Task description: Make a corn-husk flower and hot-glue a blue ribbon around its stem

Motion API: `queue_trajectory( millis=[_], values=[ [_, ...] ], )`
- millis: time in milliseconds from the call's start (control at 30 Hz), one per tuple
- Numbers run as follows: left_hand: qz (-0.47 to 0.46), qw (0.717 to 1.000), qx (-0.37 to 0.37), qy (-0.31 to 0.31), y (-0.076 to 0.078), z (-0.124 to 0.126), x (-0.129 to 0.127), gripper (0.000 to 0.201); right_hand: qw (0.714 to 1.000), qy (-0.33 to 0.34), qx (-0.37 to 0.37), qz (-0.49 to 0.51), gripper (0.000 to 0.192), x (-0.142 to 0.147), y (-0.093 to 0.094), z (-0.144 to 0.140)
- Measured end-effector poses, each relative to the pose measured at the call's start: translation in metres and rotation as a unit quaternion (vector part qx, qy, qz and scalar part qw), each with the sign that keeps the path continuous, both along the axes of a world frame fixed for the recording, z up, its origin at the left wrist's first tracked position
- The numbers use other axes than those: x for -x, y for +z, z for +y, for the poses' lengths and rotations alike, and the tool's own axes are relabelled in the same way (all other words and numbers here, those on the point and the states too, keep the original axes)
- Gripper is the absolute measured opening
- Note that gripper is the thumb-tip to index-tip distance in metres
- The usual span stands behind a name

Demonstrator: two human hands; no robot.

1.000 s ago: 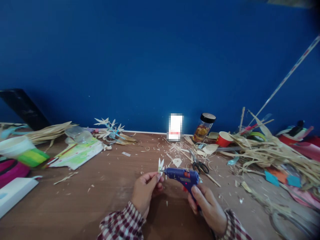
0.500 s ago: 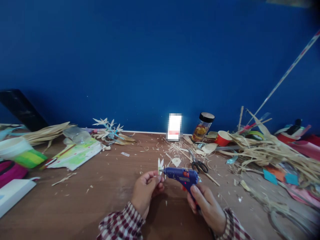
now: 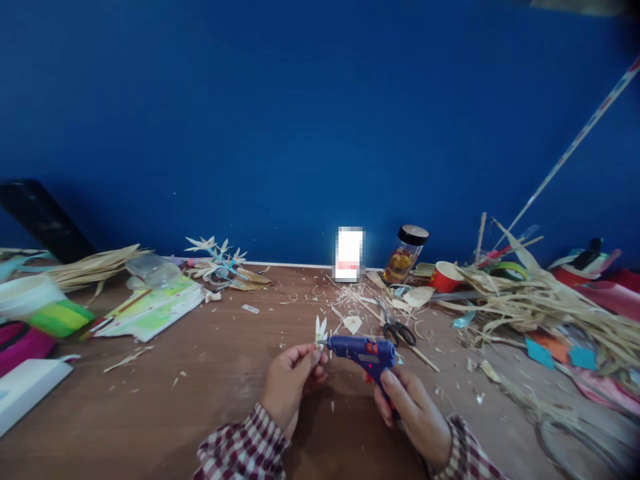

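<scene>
Left hand (image 3: 290, 381) pinching small pale straw flower (image 3: 321, 331), right hand (image 3: 413, 413) closed around blue glue gun (image 3: 364, 352), nozzle touching flower, scissors (image 3: 397, 329) just behind gun

Table (image 3: 210, 373): scissors (image 3: 399, 330) mid-right, black-lidded jar (image 3: 405, 255), red cup (image 3: 447, 276) beside straw pile (image 3: 545, 307); green-yellow booklet (image 3: 153, 309) left

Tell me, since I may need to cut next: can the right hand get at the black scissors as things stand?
Probably not right away: the right hand is gripping the glue gun. The scissors lie just beyond on the table with nothing covering them.
</scene>
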State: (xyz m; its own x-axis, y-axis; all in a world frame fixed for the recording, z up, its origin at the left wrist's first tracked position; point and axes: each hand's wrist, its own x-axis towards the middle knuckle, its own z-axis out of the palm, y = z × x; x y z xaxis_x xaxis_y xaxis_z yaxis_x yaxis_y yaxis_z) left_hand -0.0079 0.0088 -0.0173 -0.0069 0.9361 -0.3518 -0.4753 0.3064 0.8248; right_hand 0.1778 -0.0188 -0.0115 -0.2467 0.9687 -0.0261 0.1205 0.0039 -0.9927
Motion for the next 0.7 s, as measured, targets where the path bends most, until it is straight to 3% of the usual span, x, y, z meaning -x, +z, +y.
queue_trajectory(
  millis=[700],
  values=[
    [-0.003, 1.000, 0.002, -0.001, -0.0007, -0.0007, -0.0006, 0.021, 1.000, -0.003, 0.009, 0.003, 0.038, -0.0011, -0.0028, -0.0006]
  ],
)
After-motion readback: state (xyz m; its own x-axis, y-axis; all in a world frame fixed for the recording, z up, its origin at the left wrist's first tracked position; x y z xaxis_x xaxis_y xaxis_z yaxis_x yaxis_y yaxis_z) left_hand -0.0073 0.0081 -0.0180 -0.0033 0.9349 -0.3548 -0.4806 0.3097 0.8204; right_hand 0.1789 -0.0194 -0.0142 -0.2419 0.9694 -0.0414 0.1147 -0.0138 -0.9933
